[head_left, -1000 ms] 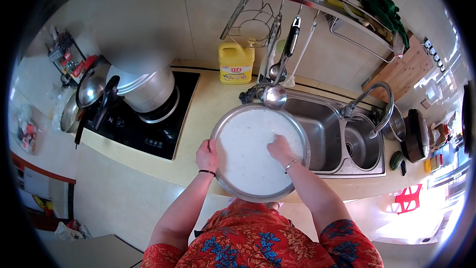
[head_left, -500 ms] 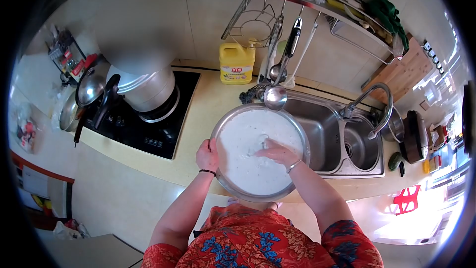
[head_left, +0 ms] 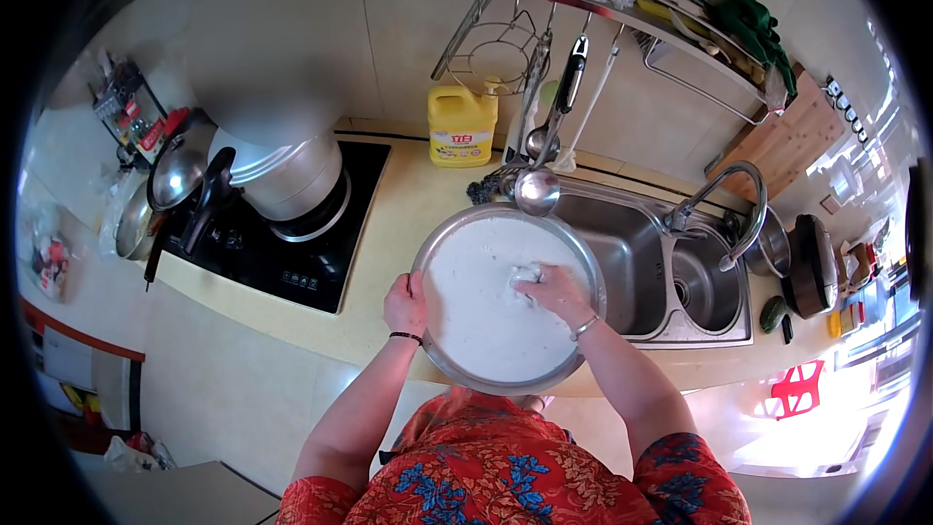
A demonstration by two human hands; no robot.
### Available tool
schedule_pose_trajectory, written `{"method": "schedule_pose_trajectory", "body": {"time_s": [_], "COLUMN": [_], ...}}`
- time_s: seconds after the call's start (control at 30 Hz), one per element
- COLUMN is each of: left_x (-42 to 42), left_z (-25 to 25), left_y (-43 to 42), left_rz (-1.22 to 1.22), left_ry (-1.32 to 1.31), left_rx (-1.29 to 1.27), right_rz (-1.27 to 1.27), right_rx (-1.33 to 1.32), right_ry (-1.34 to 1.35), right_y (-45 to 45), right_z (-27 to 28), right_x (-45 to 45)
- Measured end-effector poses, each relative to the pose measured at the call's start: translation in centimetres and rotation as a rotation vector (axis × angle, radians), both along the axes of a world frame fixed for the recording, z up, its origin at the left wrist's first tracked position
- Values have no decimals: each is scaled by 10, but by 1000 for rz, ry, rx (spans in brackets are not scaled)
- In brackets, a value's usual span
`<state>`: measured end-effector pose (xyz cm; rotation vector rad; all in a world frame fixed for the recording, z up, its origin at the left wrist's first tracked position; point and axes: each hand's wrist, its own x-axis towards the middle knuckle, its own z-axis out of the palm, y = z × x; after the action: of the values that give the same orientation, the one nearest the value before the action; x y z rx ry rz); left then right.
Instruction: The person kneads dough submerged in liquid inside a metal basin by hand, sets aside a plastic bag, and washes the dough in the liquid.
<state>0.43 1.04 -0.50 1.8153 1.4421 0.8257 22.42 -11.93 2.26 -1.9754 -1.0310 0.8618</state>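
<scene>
A wide metal basin (head_left: 434, 354) full of milky white liquid stands at the counter's front edge, partly over the sink's left side. My left hand (head_left: 405, 304) grips the basin's left rim, fingers wrapped round it. Over the right half of the liquid is my right hand (head_left: 554, 292), its fingertips bent down into the white surface. A small whitish, wet patch shows at those fingertips; whether they hold anything cannot be made out.
A pot (head_left: 292, 180) stands on the black cooktop (head_left: 262, 267) at left. Behind the basin are a yellow jug (head_left: 462, 126) and hanging ladles (head_left: 537, 192). The double sink (head_left: 622, 253) and faucet (head_left: 753, 219) lie right.
My right hand dipped into the liquid, came up with fingers stretched toward the left, then moved back right with its fingers bent down. My left hand stays on the rim.
</scene>
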Motion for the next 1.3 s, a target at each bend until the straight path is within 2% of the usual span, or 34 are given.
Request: {"method": "schedule_pose_trajectory", "body": {"time_s": [0.13, 0.23, 0.33, 0.43, 0.5, 0.57, 0.63, 0.7, 0.73, 0.83, 0.93, 1.13, 1.3], "left_x": [0, -1, -1, 0, -1, -1, -1, -1, -1, -1, -1, -1, -3], "left_z": [-4, -2, -1, -2, -4, -5, -5, -3, -2, -5, -4, -1, -4], "left_y": [1, 0, 0, 0, 0, 1, 1, 0, 0, 1, 0, -1, 1], "left_rz": [2, -6, -6, -4, -5, -5, 4, -1, -7, -2, -3, -1, -9], "left_ry": [-8, -18, 4, -35, -25, -16, -19, -15, -12, -3, 0, 8, -14], "left_rx": [34, 11, 8, 8, 15, 23, 5, -4, -12, 14, 13, 14, 14], "right_rz": [-19, 4, 8, 121, 459, 421, 382, 372, 371, 487, 657, 798, 943], "right_rx": [-114, -127, -159, -123, -322, -304, -283, -381, -382, -533, -630, -374, -285], "right_ry": [-48, 57, -30, -25, -698, -715, -729, -678, -675, -553, -710, -985, -1034], "right_y": [-3, -6, -10, -14, -21, -28, -25, -22, -20, -5, 6, 21, 39], "right_z": [0, 4, 19, 23, 25, -8, -1, 10, 1, -47, -66, -82, -86], "right_x": [6, 9, 7, 5, -2, -5, -16, -28, -25, -11, -11, -17, -28]}}
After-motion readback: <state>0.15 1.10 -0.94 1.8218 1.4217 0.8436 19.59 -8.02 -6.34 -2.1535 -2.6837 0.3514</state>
